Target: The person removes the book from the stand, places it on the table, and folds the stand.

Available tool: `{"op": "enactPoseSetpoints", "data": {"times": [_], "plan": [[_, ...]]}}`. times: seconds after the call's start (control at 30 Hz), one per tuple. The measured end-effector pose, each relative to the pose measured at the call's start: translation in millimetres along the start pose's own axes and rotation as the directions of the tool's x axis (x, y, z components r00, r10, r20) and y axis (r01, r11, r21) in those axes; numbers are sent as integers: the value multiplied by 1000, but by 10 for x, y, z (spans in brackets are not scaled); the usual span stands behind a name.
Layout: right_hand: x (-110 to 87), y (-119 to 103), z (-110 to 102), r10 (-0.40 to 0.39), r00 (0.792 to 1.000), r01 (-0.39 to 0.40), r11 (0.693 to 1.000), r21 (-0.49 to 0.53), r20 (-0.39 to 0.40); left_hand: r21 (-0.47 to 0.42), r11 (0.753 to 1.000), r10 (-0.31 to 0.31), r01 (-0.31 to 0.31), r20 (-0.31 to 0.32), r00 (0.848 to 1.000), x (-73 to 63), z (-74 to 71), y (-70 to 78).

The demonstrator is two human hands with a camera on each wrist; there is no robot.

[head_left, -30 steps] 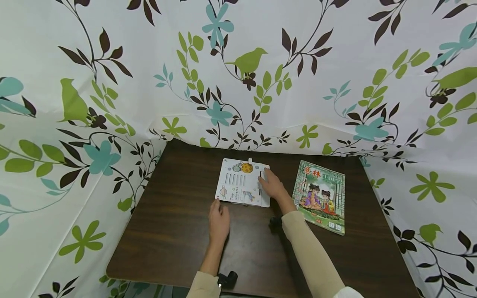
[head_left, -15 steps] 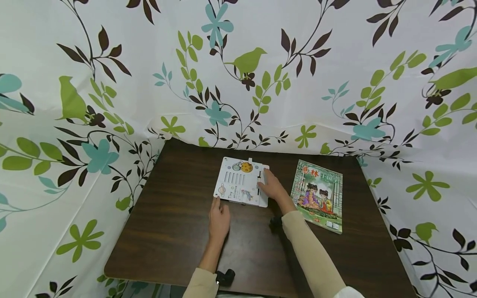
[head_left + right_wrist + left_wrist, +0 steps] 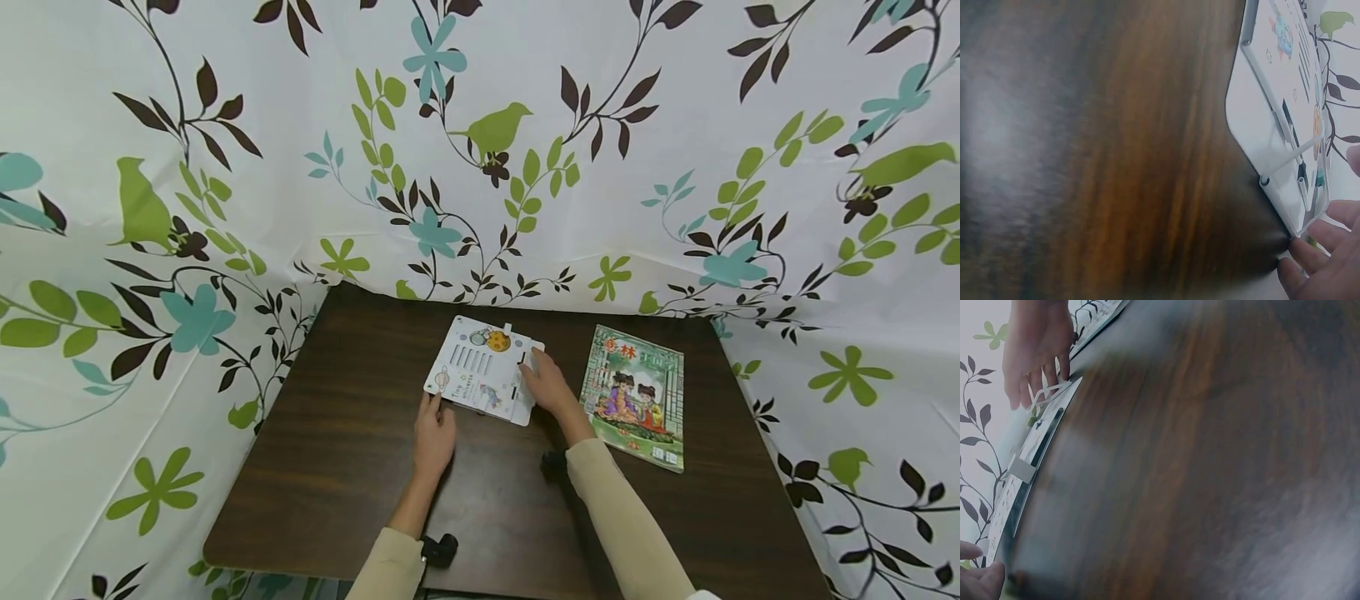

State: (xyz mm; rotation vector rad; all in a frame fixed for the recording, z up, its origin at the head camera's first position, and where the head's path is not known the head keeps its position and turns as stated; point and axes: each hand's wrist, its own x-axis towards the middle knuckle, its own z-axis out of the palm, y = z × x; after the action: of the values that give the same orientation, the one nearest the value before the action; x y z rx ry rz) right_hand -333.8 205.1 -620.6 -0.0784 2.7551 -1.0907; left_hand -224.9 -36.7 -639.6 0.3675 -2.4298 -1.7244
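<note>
A white folding book stand point(image 3: 480, 367) with space pictures and the words "Tiny universe" lies at a slant on the dark table. My left hand point(image 3: 434, 435) pinches its near left corner; in the left wrist view, thumb and fingers point(image 3: 985, 578) meet at that end. Over its right edge is my right hand point(image 3: 551, 387), thumb and fingers around the wire prong there. The right wrist view shows the white wire point(image 3: 1294, 156) standing off the panel, its end at the right fingers point(image 3: 1310, 256). A grey clip point(image 3: 1021, 469) sits on the stand's edge.
A green illustrated magazine point(image 3: 637, 396) lies to the right of the stand, beside the right forearm. Behind the dark wooden table point(image 3: 315, 475) hangs a white cloth point(image 3: 262, 208) printed with leaves and birds.
The book stand has turned a little clockwise, its near right corner coming toward me. Both hands stay at it, the left shifting slightly left.
</note>
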Motion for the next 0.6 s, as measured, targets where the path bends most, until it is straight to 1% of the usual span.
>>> {"op": "enactPoseSetpoints", "data": {"times": [0.1, 0.23, 0.37, 0.47, 0.6], "plan": [[-50, -10, -4, 6, 1000, -6, 1000, 9, -7, 8, 1000, 28, -28, -8, 1000, 58, -22, 5], [-101, 1, 21, -5, 1000, 5, 1000, 7, -29, -14, 999, 43, -43, -21, 999, 154, -44, 13], [-150, 27, 65, -29, 998, 29, 1000, -7, -53, -21, 1000, 12, -13, -16, 1000, 242, -65, 35], [-206, 46, 95, -30, 997, 30, 1000, -4, -69, -7, 1000, 8, -8, -17, 1000, 299, -75, 44], [-284, 67, 138, -26, 997, 27, 1000, 3, -78, -43, 999, -6, 6, -2, 1000, 371, -91, 36]]}}
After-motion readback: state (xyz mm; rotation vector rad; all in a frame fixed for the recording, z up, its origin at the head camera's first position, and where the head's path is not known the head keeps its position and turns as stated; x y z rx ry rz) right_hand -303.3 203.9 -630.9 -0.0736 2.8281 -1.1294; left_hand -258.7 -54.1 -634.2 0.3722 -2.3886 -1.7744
